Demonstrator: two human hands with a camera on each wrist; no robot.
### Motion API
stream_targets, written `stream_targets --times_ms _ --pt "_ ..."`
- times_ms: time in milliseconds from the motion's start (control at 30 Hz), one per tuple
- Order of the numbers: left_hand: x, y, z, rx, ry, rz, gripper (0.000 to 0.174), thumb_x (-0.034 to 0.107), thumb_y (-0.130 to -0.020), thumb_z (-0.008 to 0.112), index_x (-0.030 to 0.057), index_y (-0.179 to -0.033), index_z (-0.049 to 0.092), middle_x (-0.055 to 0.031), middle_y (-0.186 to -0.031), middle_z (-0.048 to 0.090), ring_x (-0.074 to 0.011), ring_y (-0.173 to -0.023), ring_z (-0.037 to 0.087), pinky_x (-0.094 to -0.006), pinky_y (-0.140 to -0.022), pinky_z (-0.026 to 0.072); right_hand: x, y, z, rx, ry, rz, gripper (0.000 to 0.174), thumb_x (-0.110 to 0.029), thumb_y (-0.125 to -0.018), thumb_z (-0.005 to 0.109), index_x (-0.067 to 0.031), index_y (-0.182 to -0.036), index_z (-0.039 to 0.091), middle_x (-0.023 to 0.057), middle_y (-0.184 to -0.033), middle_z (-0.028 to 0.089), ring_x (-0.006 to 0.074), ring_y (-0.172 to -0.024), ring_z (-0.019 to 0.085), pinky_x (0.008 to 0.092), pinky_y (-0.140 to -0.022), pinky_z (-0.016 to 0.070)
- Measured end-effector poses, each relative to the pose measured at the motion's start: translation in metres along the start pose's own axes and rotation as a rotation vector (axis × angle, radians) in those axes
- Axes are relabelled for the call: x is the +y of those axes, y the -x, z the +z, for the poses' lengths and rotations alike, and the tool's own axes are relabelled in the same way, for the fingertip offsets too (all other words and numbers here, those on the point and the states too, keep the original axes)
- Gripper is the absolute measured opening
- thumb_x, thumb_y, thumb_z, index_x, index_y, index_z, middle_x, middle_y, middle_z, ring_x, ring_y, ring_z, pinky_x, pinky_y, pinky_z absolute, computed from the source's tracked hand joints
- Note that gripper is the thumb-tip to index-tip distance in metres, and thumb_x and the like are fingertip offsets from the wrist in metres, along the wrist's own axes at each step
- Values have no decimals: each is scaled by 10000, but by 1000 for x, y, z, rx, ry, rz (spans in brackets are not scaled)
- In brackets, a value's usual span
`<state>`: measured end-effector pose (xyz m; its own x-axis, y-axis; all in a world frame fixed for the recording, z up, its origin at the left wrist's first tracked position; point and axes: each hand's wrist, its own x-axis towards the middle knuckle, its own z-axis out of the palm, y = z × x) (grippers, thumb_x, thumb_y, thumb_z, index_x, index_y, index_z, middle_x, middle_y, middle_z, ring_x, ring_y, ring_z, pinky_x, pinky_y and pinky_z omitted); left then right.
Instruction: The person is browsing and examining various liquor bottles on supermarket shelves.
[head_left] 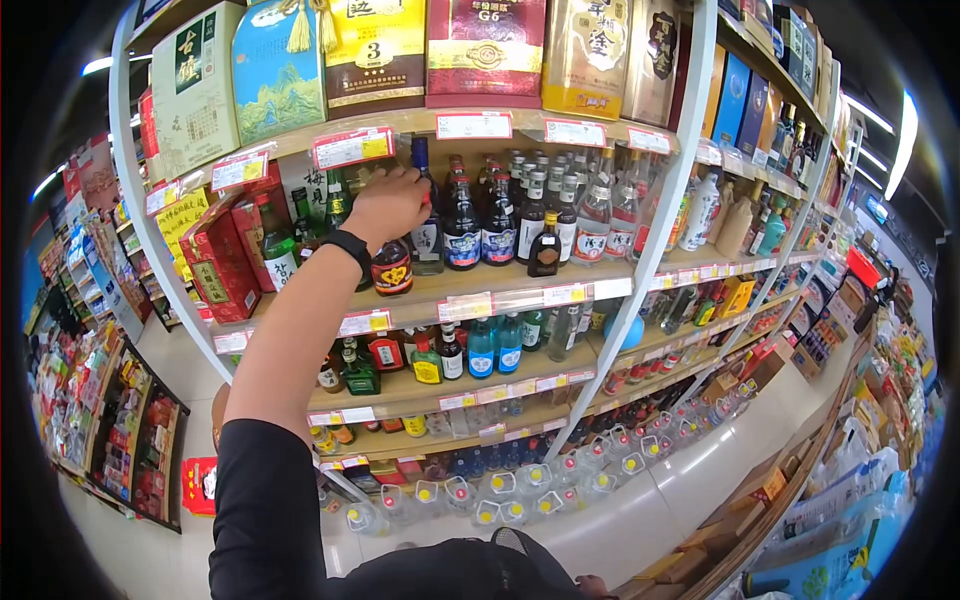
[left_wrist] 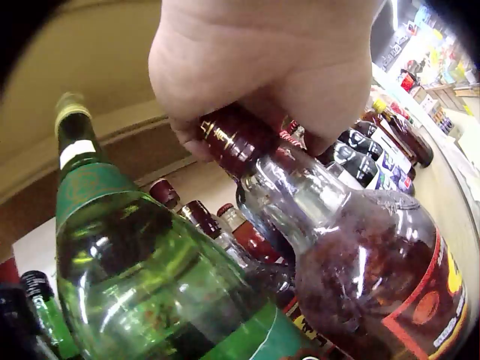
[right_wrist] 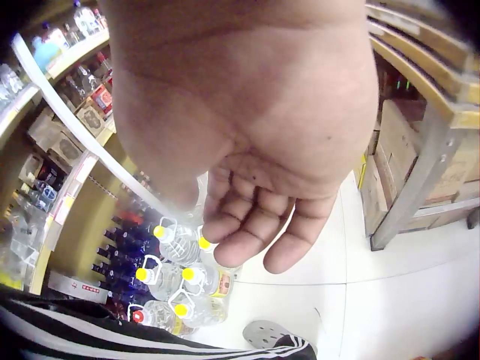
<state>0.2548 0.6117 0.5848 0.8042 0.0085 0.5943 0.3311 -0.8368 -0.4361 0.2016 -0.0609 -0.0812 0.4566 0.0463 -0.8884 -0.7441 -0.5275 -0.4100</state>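
Observation:
My left hand (head_left: 393, 207) reaches onto the shelf and grips the dark red cap of a liquor bottle (left_wrist: 367, 262). Clear glass shows at the bottle's neck, reddish-brown liquid below, and a red and yellow label on its side. In the left wrist view the bottle leans at a slant under my fingers. Right beside it stands a large green bottle (left_wrist: 150, 277). More red-capped bottles are partly hidden behind. My right hand (right_wrist: 255, 150) hangs low by my side, fingers loosely curled and holding nothing.
Dark bottles with blue labels (head_left: 463, 235) stand just right of my left hand, red boxes (head_left: 218, 262) to its left. Price tags line the shelf edge (head_left: 470, 306). On the floor below are several large clear jugs (head_left: 500, 485). Gift boxes (head_left: 375, 60) fill the shelf above.

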Motion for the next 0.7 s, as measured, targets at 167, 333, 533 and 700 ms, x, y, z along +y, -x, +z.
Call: stream_targets --times_ms 167,333,533,700 --pt "-1 1 -6 12 29 68 276 326 -868 634 82 -995 606 -80 -997 615 -269 -1044 557 -420 -887 427 -18 8 3 -10 31 -84 289 -225 -903 554 -37 -1118 598 139 -908 665 249 -744 668 367 -601 538" --pt "1 -4 -20 -93 63 64 280 327 -841 667 88 -961 581 -93 -924 635 -279 -1022 567 -438 -868 417 -31 31 12 -32 56 -60 317 -239 -898 552 -19 -1124 578 167 -961 667 256 -763 664 365 -601 515" --pt "8 -3 -39 -208 200 108 322 336 -834 681 63 -964 569 -164 -888 645 -354 -906 607 -446 -839 435 -20 29 24 -63 79 -51 312 -232 -896 557 -8 -1108 610 170 -971 672 265 -767 665 367 -622 518" --pt "18 0 -45 -220 247 124 314 329 -816 696 68 -942 577 -160 -889 662 -362 -904 619 -460 -791 453 -9 18 23 -77 111 -63 325 -268 -903 571 -17 -1105 608 146 -929 654 263 -770 656 402 -645 536"
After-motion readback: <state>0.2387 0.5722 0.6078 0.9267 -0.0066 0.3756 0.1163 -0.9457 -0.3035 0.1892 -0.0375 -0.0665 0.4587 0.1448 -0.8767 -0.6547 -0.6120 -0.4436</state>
